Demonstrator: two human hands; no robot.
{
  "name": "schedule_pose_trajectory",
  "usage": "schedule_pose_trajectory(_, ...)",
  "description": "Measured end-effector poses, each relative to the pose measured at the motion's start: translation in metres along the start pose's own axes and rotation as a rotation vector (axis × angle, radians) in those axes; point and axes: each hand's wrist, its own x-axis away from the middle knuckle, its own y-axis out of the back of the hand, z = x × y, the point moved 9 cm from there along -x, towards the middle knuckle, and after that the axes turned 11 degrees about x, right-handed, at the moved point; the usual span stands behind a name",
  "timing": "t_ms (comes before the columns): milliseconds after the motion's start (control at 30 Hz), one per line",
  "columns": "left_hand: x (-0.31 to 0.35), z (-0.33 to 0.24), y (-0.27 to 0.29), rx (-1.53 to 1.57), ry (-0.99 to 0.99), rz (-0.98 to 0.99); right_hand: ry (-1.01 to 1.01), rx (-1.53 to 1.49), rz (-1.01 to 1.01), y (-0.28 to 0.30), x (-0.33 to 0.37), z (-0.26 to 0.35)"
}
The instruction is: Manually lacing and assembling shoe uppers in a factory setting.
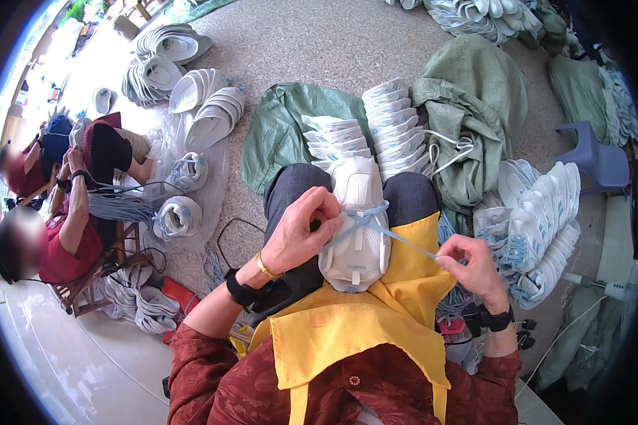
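The right hand (475,265) pinched a flat blue lace (404,239) between thumb and forefinger, drawing it taut; the left hand (294,230) was closed, thumb against curled fingers, on the same lace. Between the two grips, on the lap, lay the white sneaker upper (354,265), rounded and partly mesh, the lace crossing over it. Just below the grips spread a smooth yellow apron (354,333). Directly beyond them stood a nested stack of white uppers (393,127), with a crinkled green plastic sheet (269,138) to its left and a rumpled grey-green sack (478,78) to its right. Right of the right hand, more blue-laced uppers (546,205) crowded close, near a blue-grey plastic stool (595,159).
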Motion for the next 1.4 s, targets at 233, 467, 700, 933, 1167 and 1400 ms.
schedule_pose_trajectory(233,0.009,-0.034,-0.011,-0.372,-0.187,0.032,0.204,0.136,-0.245,-0.016,-0.052,0.055)
schedule_pose_trajectory(467,0.012,-0.036,-0.017,-0.453,-0.145,-0.011,0.510,0.365,-0.221,-0.046,-0.086,0.093)
schedule_pose_trajectory(700,0.010,-0.041,-0.010,-0.471,-0.156,-0.071,0.379,0.166,-0.168,-0.043,-0.096,0.092)
schedule_pose_trajectory(933,0.026,-0.015,0.000,-0.148,0.220,0.010,0.393,0.121,-0.203,-0.051,-0.096,0.088)
schedule_pose_trajectory(1167,0.084,-0.026,0.035,0.140,0.428,-0.030,0.352,0.064,-0.175,-0.050,-0.077,0.080)
schedule_pose_trajectory(1400,0.074,-0.027,0.016,0.167,0.401,-0.028,0.276,0.043,-0.103,-0.052,-0.070,0.084)
